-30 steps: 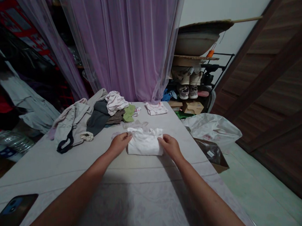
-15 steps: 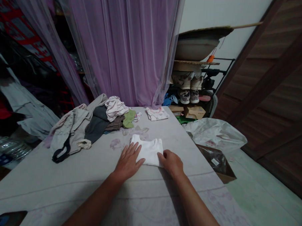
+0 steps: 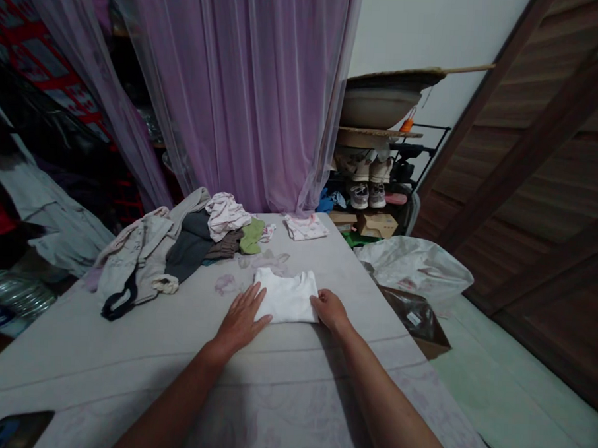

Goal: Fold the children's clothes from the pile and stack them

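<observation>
Head view: hands (image 3: pixel 242 319) on white shirt (image 3: pixel 286 296); cardboard box (image 3: pixel 435 342) holds dark plastic (image 3: pixel 407 308).

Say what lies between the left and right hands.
The head view shows a folded white garment between the left hand and the right hand, touching both.

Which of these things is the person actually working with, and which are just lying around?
Being handled:
- left hand, flat against the garment's edge
- right hand, on its other edge
- folded white garment

Just lying about:
- heap of mixed clothes
- small folded patterned garment
- phone
- white plastic bag
- shoes on a rack
</observation>
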`<state>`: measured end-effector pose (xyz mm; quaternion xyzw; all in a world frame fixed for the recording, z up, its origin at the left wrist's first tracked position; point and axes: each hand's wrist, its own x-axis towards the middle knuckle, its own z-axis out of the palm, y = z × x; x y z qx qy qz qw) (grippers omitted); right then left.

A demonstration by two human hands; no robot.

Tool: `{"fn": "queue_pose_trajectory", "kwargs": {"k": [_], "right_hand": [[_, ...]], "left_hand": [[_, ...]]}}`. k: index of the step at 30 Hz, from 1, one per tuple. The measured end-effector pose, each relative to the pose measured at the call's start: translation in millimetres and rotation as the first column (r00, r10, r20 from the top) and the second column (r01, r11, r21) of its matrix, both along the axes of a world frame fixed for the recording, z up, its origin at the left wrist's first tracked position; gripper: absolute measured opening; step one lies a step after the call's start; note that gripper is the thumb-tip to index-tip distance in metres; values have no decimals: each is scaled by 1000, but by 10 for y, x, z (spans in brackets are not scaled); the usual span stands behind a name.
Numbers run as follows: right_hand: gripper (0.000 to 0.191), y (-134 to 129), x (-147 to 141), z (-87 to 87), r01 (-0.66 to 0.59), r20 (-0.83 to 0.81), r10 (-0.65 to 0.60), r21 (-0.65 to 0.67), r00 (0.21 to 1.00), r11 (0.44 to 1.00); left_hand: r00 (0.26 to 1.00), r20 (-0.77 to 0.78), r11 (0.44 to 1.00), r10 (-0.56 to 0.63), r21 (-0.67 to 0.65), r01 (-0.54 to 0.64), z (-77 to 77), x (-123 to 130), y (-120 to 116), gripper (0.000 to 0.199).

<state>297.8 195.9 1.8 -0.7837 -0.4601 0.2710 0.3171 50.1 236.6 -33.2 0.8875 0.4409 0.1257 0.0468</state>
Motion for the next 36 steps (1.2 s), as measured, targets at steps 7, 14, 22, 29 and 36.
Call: {"fn": "queue_pose_trajectory", "kwargs": {"k": [7, 14, 22, 29, 36], "right_hand": [[24, -90, 12, 47, 9, 272, -1, -28, 962, 1000], [48, -145, -157, 66, 28, -358, -7, 54, 934, 998], [12, -25, -126, 266, 90, -778, -115, -75, 618, 993], [10, 220, -116, 661, 17, -799, -13, -4, 601, 1000], [7, 380, -126, 1017, -21, -758, 55, 54, 650, 998]], "left_hand": [[992, -120, 993, -28, -117, 14, 106, -30, -31, 65], [994, -103, 990, 21, -139, -35, 132, 25, -59, 69], [988, 114, 967, 101, -245, -71, 167, -227, 135, 63], [882, 437, 980, 179, -157, -121, 50, -362, 219, 41], [562, 704, 882, 435, -457, -111, 138, -178, 38, 30]]}}
